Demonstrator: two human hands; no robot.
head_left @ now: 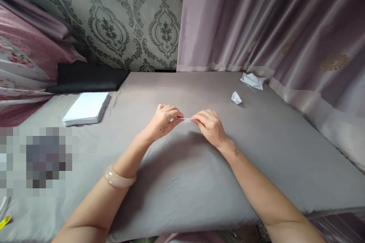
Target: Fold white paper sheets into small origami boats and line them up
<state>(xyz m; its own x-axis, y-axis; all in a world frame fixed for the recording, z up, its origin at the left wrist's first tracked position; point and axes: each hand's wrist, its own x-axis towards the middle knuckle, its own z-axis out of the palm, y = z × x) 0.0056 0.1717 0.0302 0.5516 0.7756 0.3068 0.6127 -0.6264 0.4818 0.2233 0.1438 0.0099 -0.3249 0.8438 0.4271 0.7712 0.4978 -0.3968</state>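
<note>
Two hands meet over the middle of a grey bed (pixel 182 182), both pinching one small white paper strip (pixel 186 119) between them. The left hand (pixel 164 121) has its fingers curled, its grip clenched on the strip's left end; small dark marks show on its back. The right hand (pixel 210 125) is clamped on the strip's right end, fingertips bent down toward the sheet. The strip runs nearly level from one hand to the other, just above the bed; whether it touches the sheet cannot be told. A pale bangle (pixel 119 177) sits on the left forearm, and a small tattoo marks the right wrist.

To the left, near the bed's far edge, lies a stack of white paper (pixel 87 108), well apart from the hands. Behind it rests a black cushion (pixel 88 78) against the patterned wall (pixel 134 26). To the right and beyond the hands sits a small folded paper piece (pixel 236 98), and farther back a crumpled paper (pixel 252 80) lies close to the purple curtain (pixel 285 26). A yellow object (pixel 4 221) shows at the lower left edge, too cut off to identify.
</note>
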